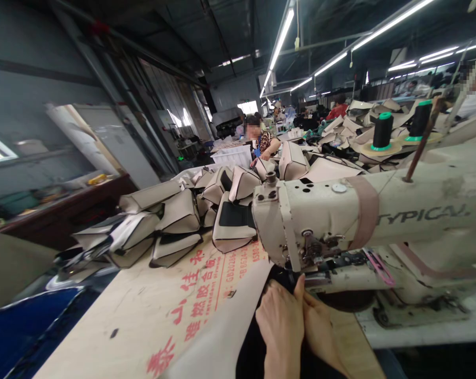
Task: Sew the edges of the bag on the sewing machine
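A beige sheet with a black part (243,310), likely fabric or leather, lies under the head of a sewing machine (320,210). My left hand (279,316) is closed on the black part, its fingers curled down just in front of the needle area. Right beside it, my right hand (320,323) grips the same piece, thumb raised and pressed along its edge. Some of the right fingers are hidden behind the thumb and the work. The machine's needle and foot are hard to make out. A pink clip-like strip (380,267) hangs on the machine's arm.
Sewn beige pieces with black edging (178,216) are heaped behind the plywood tabletop (143,310). Black thread spools (382,131) stand above the machine. A blue cloth-like container (28,326) is at the lower left. Across the heap, another person (263,145) works near a white crate (233,157).
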The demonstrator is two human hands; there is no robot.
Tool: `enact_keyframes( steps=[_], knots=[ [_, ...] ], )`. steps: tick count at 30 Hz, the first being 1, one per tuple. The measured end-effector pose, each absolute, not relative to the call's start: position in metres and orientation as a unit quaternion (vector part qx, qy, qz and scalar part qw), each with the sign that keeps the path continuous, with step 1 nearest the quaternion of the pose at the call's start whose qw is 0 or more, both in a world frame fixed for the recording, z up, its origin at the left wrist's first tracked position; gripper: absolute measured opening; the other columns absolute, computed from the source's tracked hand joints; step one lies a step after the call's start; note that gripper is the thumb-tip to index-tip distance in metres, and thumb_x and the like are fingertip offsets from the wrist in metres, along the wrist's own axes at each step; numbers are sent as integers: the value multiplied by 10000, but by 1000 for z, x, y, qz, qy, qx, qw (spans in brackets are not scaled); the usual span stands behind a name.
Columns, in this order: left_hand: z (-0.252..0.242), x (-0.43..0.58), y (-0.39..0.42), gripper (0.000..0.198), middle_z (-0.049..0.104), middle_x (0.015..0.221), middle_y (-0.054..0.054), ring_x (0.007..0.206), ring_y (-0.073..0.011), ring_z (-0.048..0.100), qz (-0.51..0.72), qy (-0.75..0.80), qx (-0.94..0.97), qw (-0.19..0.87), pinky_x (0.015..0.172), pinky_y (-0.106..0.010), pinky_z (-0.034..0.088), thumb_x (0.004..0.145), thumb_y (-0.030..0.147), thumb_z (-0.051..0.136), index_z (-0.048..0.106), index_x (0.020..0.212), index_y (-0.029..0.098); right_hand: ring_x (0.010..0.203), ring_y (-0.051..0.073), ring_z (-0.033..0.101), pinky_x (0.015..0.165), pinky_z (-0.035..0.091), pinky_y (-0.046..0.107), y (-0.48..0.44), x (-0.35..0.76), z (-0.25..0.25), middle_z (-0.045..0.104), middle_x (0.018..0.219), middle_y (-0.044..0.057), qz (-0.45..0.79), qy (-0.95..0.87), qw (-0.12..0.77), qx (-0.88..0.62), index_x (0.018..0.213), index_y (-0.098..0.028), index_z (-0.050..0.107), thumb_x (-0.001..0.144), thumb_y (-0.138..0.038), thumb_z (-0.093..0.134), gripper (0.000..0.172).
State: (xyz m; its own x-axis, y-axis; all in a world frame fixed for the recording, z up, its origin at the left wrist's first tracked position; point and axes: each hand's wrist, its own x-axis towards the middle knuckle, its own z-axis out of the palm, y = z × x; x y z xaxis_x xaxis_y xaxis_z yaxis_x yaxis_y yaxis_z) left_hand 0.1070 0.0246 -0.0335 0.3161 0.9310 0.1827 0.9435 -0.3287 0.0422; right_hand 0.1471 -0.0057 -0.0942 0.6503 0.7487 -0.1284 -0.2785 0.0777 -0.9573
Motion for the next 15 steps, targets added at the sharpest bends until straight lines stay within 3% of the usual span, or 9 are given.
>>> enact_keyframes(
  steps=[3,9,15],
  knots=[
    [-39,102,29,449,637,690,-136,707,-286,639,-106,-574,-812,6,608,-338,454,886,460,278,556,779,125,694,219,610,616,483,273,-9,148,-80,669,711,22,427,-169,717,-524,803,-178,710,727,-521,554,385],
    [-41,92,40,390,599,597,-44,583,-195,587,-158,-574,-769,-230,566,-259,398,879,471,310,516,707,189,829,248,598,709,478,275,-6,149,-74,678,771,52,418,-109,719,-544,764,-162,722,612,-542,663,414],
    [-38,88,51,349,583,621,-13,554,-150,528,-187,-535,-776,-279,556,-231,339,848,474,397,515,687,187,865,263,590,742,470,288,-3,143,-87,677,792,75,421,-57,739,-522,862,-101,713,596,-547,696,519]
  ],
)
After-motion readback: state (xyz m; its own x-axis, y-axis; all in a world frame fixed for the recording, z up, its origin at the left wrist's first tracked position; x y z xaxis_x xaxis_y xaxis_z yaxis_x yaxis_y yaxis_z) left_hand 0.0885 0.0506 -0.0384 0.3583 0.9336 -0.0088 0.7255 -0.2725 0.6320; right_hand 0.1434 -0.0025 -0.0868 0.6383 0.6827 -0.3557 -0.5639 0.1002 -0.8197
